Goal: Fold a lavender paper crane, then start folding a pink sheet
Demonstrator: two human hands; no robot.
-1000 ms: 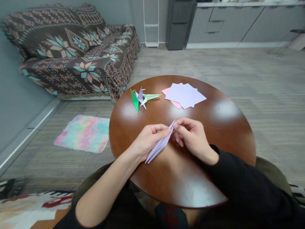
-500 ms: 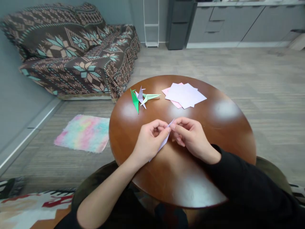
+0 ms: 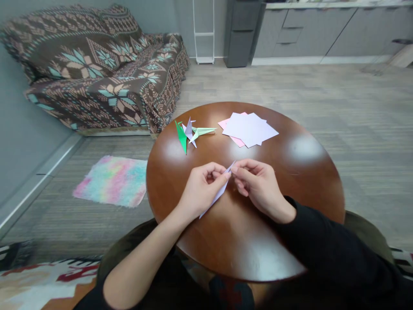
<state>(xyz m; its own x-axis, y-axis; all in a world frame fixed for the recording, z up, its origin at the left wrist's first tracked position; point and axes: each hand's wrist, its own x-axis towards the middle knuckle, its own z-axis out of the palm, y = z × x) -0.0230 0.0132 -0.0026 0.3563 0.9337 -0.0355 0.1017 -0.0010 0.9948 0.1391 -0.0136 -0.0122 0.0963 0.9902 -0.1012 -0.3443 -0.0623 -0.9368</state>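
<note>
Between my hands is a narrow folded sheet of lilac paper [image 3: 220,193], slanting from its lower left point up to a tip between my fingers. My left hand [image 3: 204,186] pinches it near the upper end, thumb on top, and covers part of its left side. Thumb and forefinger of my right hand [image 3: 258,183] close on the paper's upper edge, close to my left thumb. Beyond my left hand stand a green paper crane [image 3: 181,137], a lilac paper crane [image 3: 189,129] and a pale green paper crane [image 3: 200,132], close together.
Loose square sheets of lilac paper [image 3: 250,128] lie fanned over pink paper [image 3: 238,141] at the far side of the round brown table [image 3: 309,189]. A patterned sofa [image 3: 106,82] and a fluffy pastel mat [image 3: 111,181] are on the left. Grey cabinets [image 3: 316,32] line the back.
Both hands keep their pinch on the folded lilac paper, almost unmoved. The whole view has shifted very slightly.
</note>
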